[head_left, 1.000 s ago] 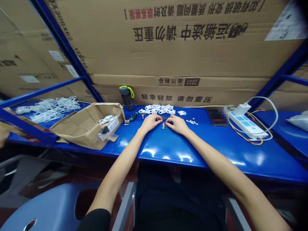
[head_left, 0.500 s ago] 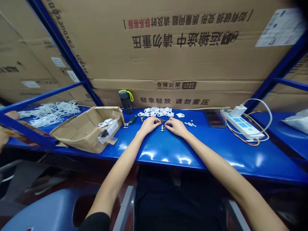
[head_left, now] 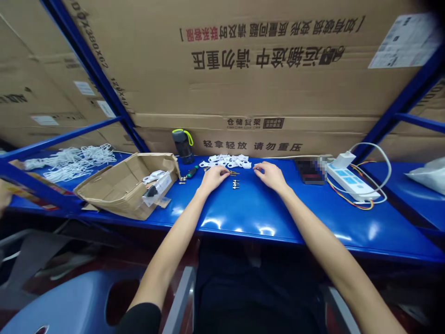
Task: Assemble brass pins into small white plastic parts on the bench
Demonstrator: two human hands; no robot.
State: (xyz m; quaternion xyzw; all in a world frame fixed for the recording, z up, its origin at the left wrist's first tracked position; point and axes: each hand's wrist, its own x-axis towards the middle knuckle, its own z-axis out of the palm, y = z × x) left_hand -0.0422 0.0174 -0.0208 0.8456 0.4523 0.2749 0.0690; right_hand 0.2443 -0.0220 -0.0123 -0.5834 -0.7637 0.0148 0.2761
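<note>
My left hand (head_left: 215, 178) is closed in a pinch beside a few small brass-coloured pieces (head_left: 234, 173); what its fingertips hold, if anything, is too small to name. My right hand (head_left: 270, 175) is curled further right, its thumb and fingers closed at the edge of a white plastic piece (head_left: 255, 165) that the hand mostly covers. Between the hands, a short column of small metal pins with pale heads (head_left: 236, 184) lies on the blue tabletop (head_left: 239, 208). Behind them is a pile of white plastic pieces with ring-shaped openings (head_left: 225, 161).
An open cardboard box (head_left: 114, 197) with bagged parts stands at left, with a green-handled screwdriver (head_left: 192, 172) and a dark bottle (head_left: 183, 147) nearby. To the right are a dark box (head_left: 310, 172) and a power strip (head_left: 352, 181). White cords (head_left: 74, 160) lie far left.
My right hand has moved right, away from the pins, to the separate white plastic piece, and now covers the small white discs. My left hand has shifted slightly left.
</note>
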